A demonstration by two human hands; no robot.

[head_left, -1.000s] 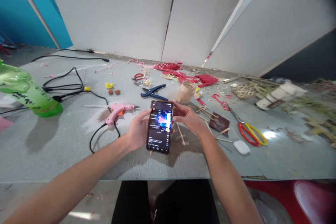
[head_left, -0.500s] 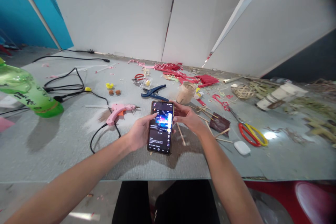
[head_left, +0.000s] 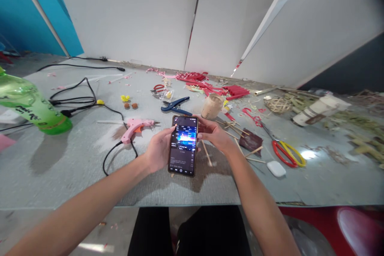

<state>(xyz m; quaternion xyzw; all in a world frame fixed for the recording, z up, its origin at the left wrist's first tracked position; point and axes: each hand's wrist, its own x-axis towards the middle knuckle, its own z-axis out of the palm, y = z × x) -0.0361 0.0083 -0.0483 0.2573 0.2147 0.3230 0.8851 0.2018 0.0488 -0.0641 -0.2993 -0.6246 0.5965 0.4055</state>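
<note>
A phone (head_left: 182, 158) with a lit screen is held upright above the table's front part. My left hand (head_left: 159, 150) grips its left side, the thumb at the screen's upper left edge. My right hand (head_left: 214, 134) is closed round the upper right edge, with some fingers hidden behind the phone. To the left lies a pink glue gun (head_left: 132, 128) with its black cable. Blue-handled cutters (head_left: 177, 105) and a tan jar (head_left: 212, 106) are just beyond the phone. Thin wooden sticks (head_left: 207, 154) lie beside and under my right hand.
A green bottle (head_left: 39, 108) leans at the left, near black cables (head_left: 75, 100). Red paper strips (head_left: 210, 86) lie at the back. To the right are red-and-yellow-handled scissors (head_left: 288, 154), a white case (head_left: 276, 169), a brown wrapper (head_left: 251, 142) and a white tube (head_left: 319, 111).
The picture on the phone screen has changed, and my left thumb has drawn slightly back toward the phone's left edge. Both hands still hold the phone in nearly the same place.
</note>
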